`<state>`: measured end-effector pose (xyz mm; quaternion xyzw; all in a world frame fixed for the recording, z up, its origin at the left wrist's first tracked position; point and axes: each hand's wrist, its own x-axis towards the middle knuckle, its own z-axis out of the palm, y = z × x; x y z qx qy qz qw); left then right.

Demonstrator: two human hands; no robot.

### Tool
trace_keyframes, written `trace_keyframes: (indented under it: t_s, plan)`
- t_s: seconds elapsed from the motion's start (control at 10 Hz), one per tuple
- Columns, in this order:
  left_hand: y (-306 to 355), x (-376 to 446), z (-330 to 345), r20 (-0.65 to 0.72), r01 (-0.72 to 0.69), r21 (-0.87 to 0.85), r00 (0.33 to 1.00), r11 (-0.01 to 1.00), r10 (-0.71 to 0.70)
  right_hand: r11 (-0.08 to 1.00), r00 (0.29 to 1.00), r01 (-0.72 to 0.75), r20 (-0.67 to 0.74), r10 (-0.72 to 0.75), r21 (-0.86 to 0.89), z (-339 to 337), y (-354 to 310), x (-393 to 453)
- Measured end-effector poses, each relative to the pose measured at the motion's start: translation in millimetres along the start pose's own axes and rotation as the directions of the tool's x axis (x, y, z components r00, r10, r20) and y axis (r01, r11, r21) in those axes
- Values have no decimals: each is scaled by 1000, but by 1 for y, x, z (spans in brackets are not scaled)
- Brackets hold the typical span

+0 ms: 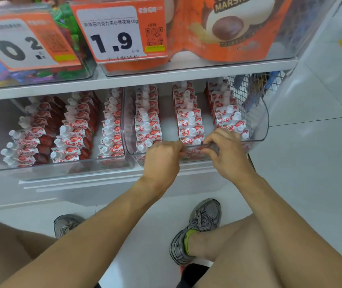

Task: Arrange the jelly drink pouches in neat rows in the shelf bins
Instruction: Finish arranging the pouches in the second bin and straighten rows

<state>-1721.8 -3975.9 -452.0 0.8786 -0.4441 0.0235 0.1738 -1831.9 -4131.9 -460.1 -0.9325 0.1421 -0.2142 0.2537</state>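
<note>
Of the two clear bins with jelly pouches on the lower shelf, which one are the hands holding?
The right bin. Both the left hand and right hand grip its front rim. The left bin is untouched, with no hand near it.

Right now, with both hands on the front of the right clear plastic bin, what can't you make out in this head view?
- Front pouches in the right clear plastic bin: hidden by the left hand and right hand.
- Orange marshmallow bags: cut off by the top edge.
- Small print on the orange-and-white 1.9 price tag: too small.
- Items behind the wire mesh: unclear.
</note>
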Motion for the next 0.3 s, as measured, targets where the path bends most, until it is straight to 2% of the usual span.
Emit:
trace_keyframes:
  t_s: [0.1,0.2,0.3]
  plan:
    - [-1,-7,0,-50,-38,-43,998,998,36,999,999,-44,-3,44,-19,0,-3,-5]
    - [-5,-9,-9,45,-102,-91,993,991,106,996,996,-89,8,89,-11,1,-8,-5]
    - [-14,-19,-36,212,-165,-143,958,976,193,991,988,-108,99,116,-83,-14,-14,-6]
